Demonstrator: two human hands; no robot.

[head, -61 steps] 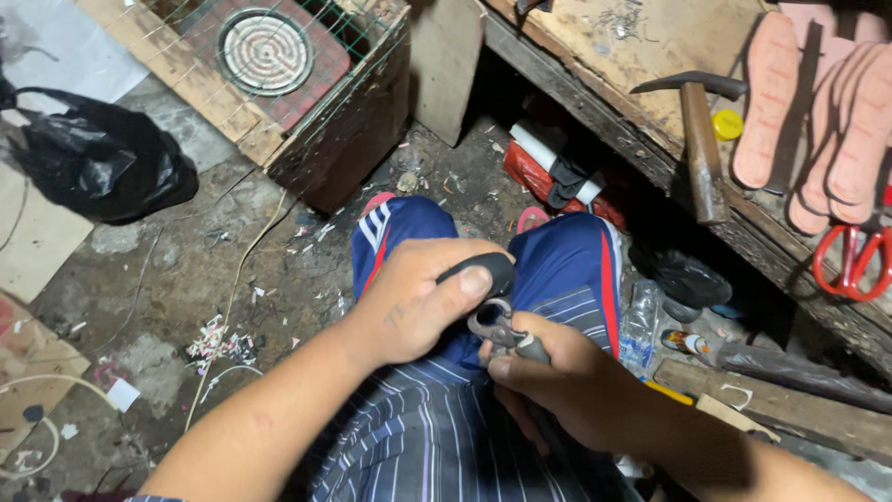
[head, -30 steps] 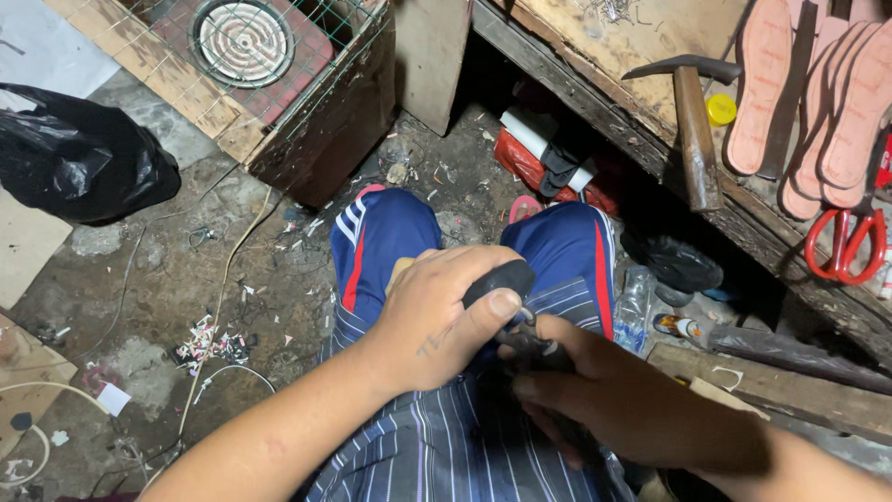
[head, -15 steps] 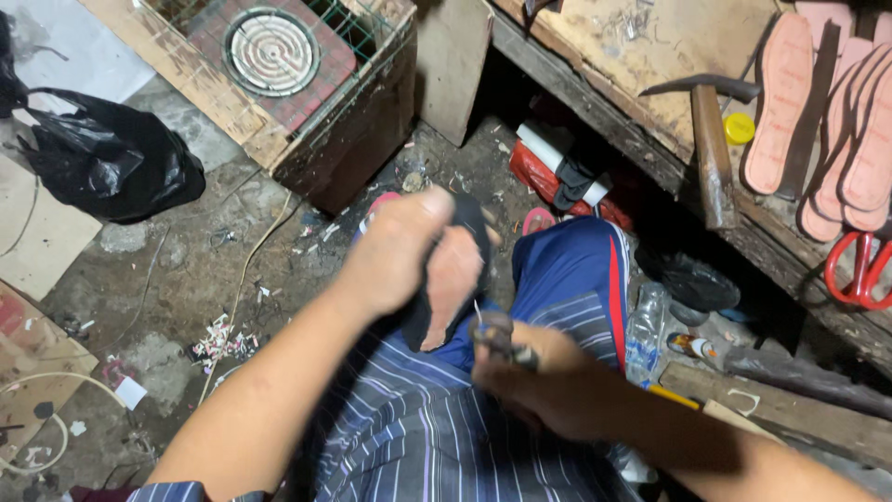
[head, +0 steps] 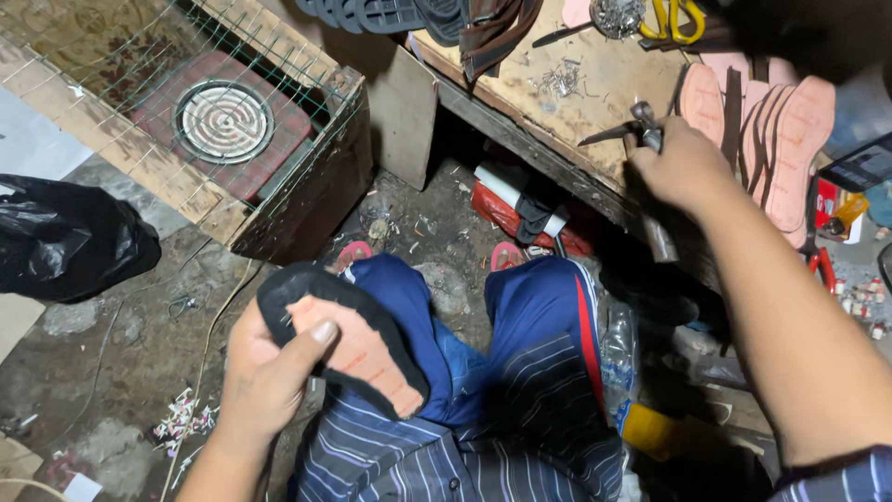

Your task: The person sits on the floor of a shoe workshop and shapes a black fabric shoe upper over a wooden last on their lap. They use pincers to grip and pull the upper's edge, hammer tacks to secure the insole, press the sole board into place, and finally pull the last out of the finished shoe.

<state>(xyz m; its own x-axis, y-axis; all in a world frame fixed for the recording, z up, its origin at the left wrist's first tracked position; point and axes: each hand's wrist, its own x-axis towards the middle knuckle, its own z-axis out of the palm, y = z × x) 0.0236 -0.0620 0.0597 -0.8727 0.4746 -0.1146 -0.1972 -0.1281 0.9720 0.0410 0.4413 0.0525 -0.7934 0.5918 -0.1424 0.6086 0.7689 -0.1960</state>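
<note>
My left hand (head: 265, 376) grips a shoe sole (head: 346, 339), pink with a black rim, above my left knee; the thumb presses its pink face, the fingers curl behind it. My right hand (head: 683, 167) is closed around metal pliers (head: 632, 123), whose tips poke past my knuckles over the wooden workbench (head: 595, 84). Pink insoles (head: 785, 153) lie just beyond those fingers.

Matt pink sole (head: 358, 349), black cloth edging; metal pliers (head: 636, 125); rough wood bench (head: 595, 102).

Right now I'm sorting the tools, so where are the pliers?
In the head view, upper right: the right hand holds the pliers over the wooden workbench, just left of the pink insoles.
</note>
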